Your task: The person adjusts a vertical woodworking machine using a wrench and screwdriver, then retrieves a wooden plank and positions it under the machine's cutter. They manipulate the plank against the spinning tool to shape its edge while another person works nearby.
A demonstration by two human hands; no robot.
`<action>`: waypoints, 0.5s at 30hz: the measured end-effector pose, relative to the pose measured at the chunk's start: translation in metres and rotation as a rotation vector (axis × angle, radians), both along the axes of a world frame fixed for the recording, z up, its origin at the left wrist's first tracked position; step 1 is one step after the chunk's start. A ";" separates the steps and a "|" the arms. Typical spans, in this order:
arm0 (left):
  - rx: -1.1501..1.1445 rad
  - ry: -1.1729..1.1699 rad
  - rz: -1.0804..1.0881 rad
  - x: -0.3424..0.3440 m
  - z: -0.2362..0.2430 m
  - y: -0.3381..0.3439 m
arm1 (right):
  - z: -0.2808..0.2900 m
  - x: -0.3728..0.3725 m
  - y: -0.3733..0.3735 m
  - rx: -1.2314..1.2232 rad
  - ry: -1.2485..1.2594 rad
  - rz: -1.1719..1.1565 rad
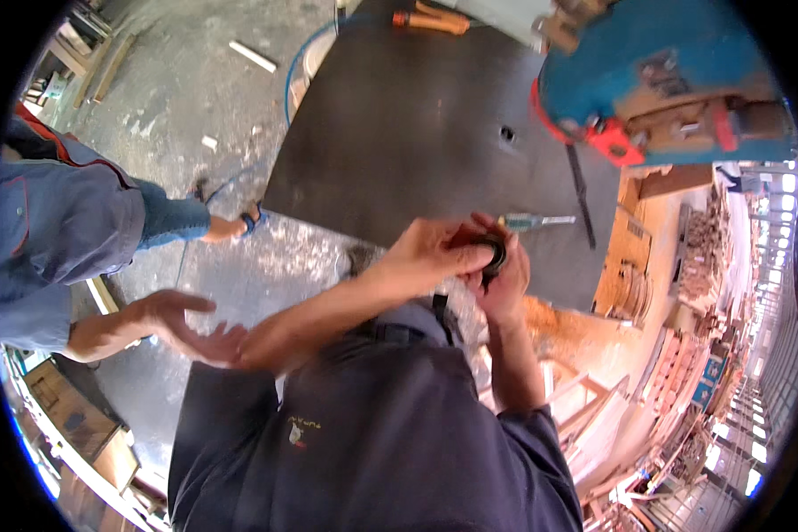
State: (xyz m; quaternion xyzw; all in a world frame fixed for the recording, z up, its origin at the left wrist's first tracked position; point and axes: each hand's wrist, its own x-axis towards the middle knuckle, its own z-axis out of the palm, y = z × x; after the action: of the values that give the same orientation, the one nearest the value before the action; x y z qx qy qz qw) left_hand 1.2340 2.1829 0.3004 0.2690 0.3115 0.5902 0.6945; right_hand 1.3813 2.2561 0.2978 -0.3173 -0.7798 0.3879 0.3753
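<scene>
Both my hands meet at the near edge of a dark metal machine table (pixel 399 133). Between them is a small black ring-shaped part (pixel 496 254); its exact kind I cannot make out. My left hand (pixel 433 252) comes from the left, its thumb and fingers closed on the part. My right hand (pixel 509 282) wraps round the part from the other side. On the tabletop just beyond my fingers lies a screwdriver (pixel 532 221) with a pale translucent handle, its shaft pointing right. A small dark hole (pixel 507 135) shows in the tabletop.
At the upper right stands a blue machine body (pixel 629 71) with red parts; a dark flat bar (pixel 580 195) lies below it. Orange-handled pliers (pixel 430 21) rest at the table's far edge. On the left, a co-worker's hand (pixel 182 328) reaches near my left forearm. Wood stacks (pixel 705 257) fill the right.
</scene>
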 end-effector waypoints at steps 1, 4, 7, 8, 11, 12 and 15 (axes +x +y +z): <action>-0.027 0.003 -0.074 -0.007 0.012 0.009 | 0.011 0.001 0.008 0.082 -0.047 0.010; -0.059 -0.001 -0.072 -0.009 0.006 0.004 | 0.005 0.026 -0.004 -0.495 0.071 0.132; -0.086 0.022 0.036 0.021 -0.006 -0.008 | -0.007 0.045 -0.021 -0.914 0.290 0.106; 0.018 0.053 0.080 0.026 -0.007 0.002 | -0.009 0.042 -0.008 -0.814 0.292 0.087; 0.071 0.214 0.095 0.040 -0.016 0.026 | -0.008 0.042 0.005 -0.834 0.300 0.041; 0.005 0.216 0.088 0.050 -0.018 0.024 | -0.013 0.054 0.002 -0.875 0.258 0.033; 0.079 0.531 0.198 0.048 -0.040 0.085 | -0.037 0.065 0.056 -0.631 0.051 -0.081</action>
State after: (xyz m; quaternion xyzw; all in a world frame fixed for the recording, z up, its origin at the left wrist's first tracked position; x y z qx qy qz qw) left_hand 1.2824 2.2675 0.2605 0.4092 0.4838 0.5758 0.5166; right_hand 1.4463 2.3124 0.2610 -0.4391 -0.5980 0.6031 0.2931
